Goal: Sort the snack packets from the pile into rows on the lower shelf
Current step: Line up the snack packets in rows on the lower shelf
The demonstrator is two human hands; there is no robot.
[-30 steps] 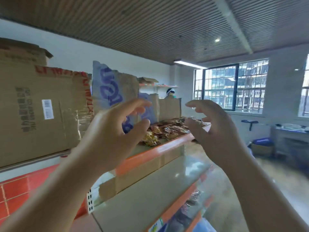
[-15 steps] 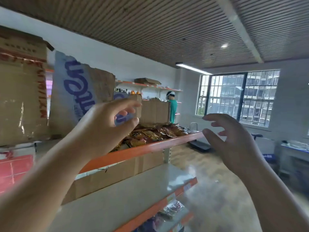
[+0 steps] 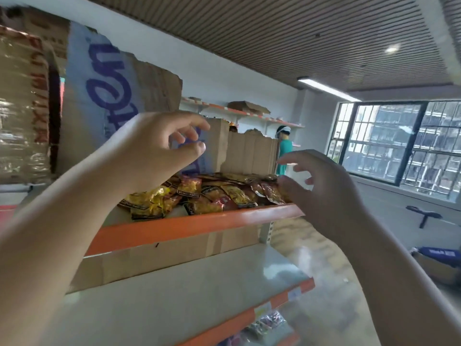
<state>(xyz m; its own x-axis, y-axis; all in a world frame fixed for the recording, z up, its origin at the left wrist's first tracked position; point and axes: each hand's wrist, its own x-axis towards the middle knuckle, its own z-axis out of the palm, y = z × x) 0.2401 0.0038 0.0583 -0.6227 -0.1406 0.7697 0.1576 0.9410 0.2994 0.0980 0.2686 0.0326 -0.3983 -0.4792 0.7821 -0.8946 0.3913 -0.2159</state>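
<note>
A pile of yellow, red and brown snack packets (image 3: 209, 193) lies on the upper shelf (image 3: 174, 227), which has an orange front edge. My left hand (image 3: 152, 156) hovers just above the pile's left end, fingers curled and apart, holding nothing. My right hand (image 3: 321, 191) is at the pile's right end by the shelf corner, fingers spread, also without anything in it. Below, the grey lower shelf (image 3: 174, 290) shows a bare surface with an orange edge. Part of the pile is hidden behind both hands.
Torn cardboard boxes (image 3: 117, 101) stand behind the pile and at the far left. A lower tier (image 3: 264, 325) holds more packets. A person in green (image 3: 284, 148) stands at the back near wall shelves. Windows (image 3: 399, 146) fill the right wall; a box sits on the floor (image 3: 439, 265).
Both hands have moved forward to the packet pile, the left over its left end and the right down to its right end. The view has closed in on the shelf.
</note>
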